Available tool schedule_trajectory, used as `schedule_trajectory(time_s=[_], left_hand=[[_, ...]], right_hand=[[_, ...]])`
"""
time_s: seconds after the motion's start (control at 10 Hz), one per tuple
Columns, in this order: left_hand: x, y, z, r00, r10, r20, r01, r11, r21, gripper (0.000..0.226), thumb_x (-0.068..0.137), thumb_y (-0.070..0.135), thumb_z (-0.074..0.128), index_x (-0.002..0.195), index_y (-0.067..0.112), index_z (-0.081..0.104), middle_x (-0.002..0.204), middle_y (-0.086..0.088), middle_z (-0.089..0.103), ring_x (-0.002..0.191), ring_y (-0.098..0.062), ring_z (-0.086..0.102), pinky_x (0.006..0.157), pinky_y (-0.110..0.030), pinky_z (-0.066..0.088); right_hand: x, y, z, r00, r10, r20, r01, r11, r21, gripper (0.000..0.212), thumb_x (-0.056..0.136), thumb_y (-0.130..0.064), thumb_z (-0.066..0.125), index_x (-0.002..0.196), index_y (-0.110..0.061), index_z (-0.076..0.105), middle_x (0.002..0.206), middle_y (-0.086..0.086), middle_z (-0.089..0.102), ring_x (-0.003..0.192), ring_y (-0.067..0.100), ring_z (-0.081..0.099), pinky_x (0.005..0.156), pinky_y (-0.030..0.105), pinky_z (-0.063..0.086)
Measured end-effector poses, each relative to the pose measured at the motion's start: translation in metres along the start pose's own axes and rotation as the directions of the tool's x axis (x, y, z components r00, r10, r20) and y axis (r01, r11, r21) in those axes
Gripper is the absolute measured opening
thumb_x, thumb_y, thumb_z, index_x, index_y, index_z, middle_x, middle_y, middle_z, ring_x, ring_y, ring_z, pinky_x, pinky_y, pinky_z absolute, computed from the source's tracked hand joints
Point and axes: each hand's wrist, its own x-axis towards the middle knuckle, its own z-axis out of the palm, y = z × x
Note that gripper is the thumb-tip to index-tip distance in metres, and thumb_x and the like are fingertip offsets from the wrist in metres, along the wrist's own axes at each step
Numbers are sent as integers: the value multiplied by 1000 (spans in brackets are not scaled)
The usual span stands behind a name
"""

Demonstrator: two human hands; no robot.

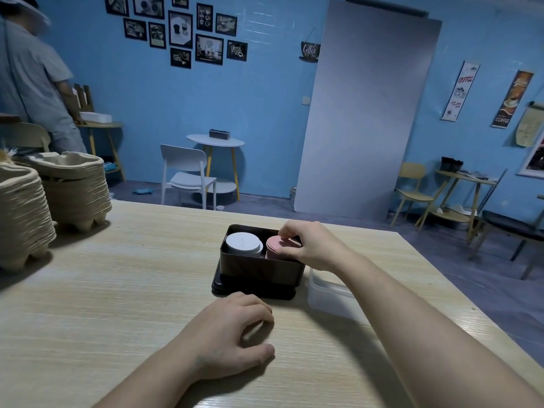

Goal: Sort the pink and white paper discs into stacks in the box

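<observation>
Pink stack (275,246) under right hand (315,245)

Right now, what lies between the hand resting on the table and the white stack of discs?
In the head view, only the box's near wall and the black base beneath it separate the left hand from the white stack.

1. The pale wood-grain table top (117,290), lower frame: matt, finely streaked.
2. The dark brown rectangular box (259,267), centre: smooth and hard with a faint sheen; whether plastic or metal is unclear.
3. The stack of round white paper discs (243,243) and the stack of round pink paper discs (275,248): matt paper.
4. The clear rectangular tub (326,295), right of centre: frosted translucent plastic.
5. The beige moulded-pulp trays (76,187), left edge: rough, fibrous, dull.
</observation>
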Motion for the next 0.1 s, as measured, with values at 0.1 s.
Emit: schedule_trajectory(time_s=[0.1], left_hand=[[-1,2,-2,1000,-12,14,13,1000,-9,51,84,68,63,126,38,64,132,30,55,125,9,44,104,-18,40]], right_hand=[[-5,-4,0,997,-19,-68,21,999,31,24,92,-43,75,107,-24,71,104,-9,72,95,12,63,81,30,52]])
